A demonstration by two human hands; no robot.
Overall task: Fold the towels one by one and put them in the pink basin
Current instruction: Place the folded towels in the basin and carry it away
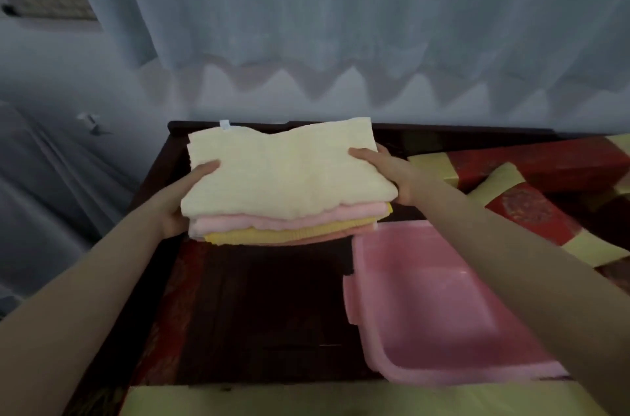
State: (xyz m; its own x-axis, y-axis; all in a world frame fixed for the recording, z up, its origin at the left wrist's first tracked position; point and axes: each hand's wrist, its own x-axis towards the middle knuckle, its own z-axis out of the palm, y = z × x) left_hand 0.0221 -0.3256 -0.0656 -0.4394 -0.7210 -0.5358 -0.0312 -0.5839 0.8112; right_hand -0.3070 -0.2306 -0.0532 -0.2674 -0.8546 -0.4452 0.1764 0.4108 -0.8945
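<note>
Pale curtains (341,23) hung behind a dark wooden table (272,313). Our left hand (180,197) gripped the left edge of a stack of towels (283,211), thumb on top, fingers hidden beneath. The stack sat between our hands, seemingly lifted off the table, a cream towel (283,173) uppermost over pink and yellow ones. Our right hand (385,173) clasped the right edge likewise. Under our right forearm lay the pink basin (426,376), nothing in it, and red and yellow cushions (531,207) lay further right. We judged the towels folded but none yet delivered, so all the placing remained. A small white tag (224,124) beyond our left thumb showed no legible writing.
</note>
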